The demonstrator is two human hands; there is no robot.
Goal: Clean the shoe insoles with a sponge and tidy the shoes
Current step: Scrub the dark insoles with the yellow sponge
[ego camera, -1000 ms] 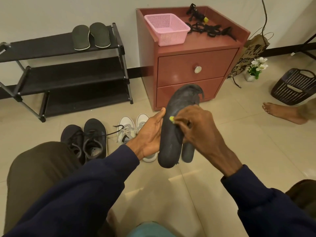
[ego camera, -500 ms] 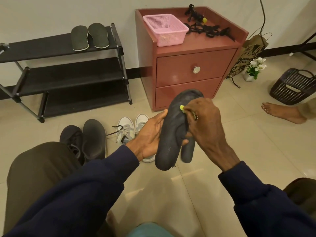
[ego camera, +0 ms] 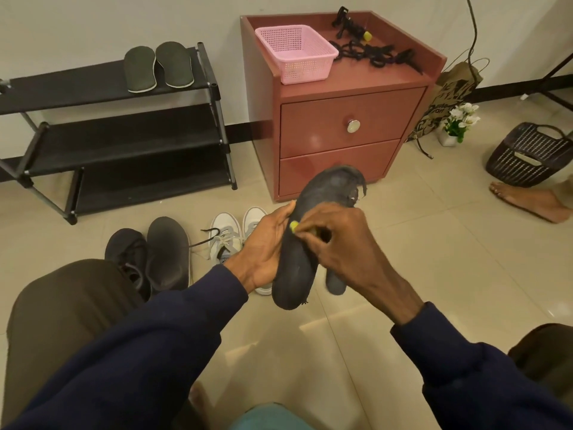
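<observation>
My left hand (ego camera: 266, 246) holds a worn dark insole (ego camera: 322, 200) from behind, its frayed toe pointing up. My right hand (ego camera: 335, 243) pinches a small yellow sponge (ego camera: 293, 225) against the insole's middle; most of the sponge is hidden under my fingers. A second dark insole (ego camera: 335, 283) lies on the floor just behind my right hand. A pair of dark shoes (ego camera: 148, 259) and a pair of white sneakers (ego camera: 235, 234) sit on the floor to the left. Two grey insoles (ego camera: 158, 66) rest on the top shelf of the black shoe rack (ego camera: 124, 147).
A reddish two-drawer cabinet (ego camera: 338, 125) stands ahead, with a pink basket (ego camera: 297, 54) and black straps (ego camera: 372, 54) on top. A paper bag (ego camera: 449, 94), small flower pot (ego camera: 459, 125) and dark basket (ego camera: 530, 153) stand to the right. Another person's bare foot (ego camera: 530, 201) rests on the tiles.
My right hand with the sponge slid up towards the insole's toe half a second ago and is back down at its middle now. The left hand keeps its hold.
</observation>
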